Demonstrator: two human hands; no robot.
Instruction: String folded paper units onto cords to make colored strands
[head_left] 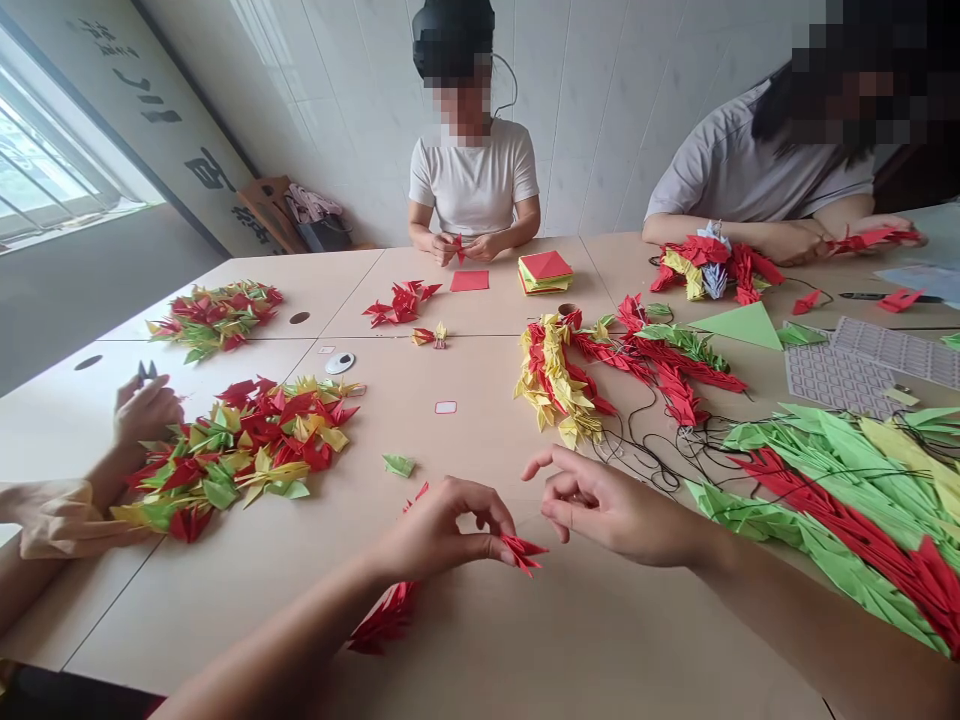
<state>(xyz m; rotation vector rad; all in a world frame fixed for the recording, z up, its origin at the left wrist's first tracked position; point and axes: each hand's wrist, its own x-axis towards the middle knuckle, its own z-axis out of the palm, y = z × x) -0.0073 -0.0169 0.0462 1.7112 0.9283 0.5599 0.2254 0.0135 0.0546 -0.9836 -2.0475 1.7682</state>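
Note:
My left hand (457, 525) pinches a folded red paper crane (526, 553) between thumb and fingers, just above the table. My right hand (611, 508) is close by on the right, its index finger stretched out and its thumb pressed to the curled fingers. Whatever it pinches, if anything, is too fine to make out. Under my left forearm lies a chain of red folded paper (386, 617), partly hidden. A small green paper crane (398, 465) rests on the table beyond my left hand.
Piles of folded cranes (259, 440) lie left, near another person's hands (146, 405) with dark-tipped snips. Green and red chains (847, 500), black cords (645, 440) and a yellow-red bundle (559, 375) are right. Two people sit opposite, near stacked paper (545, 272).

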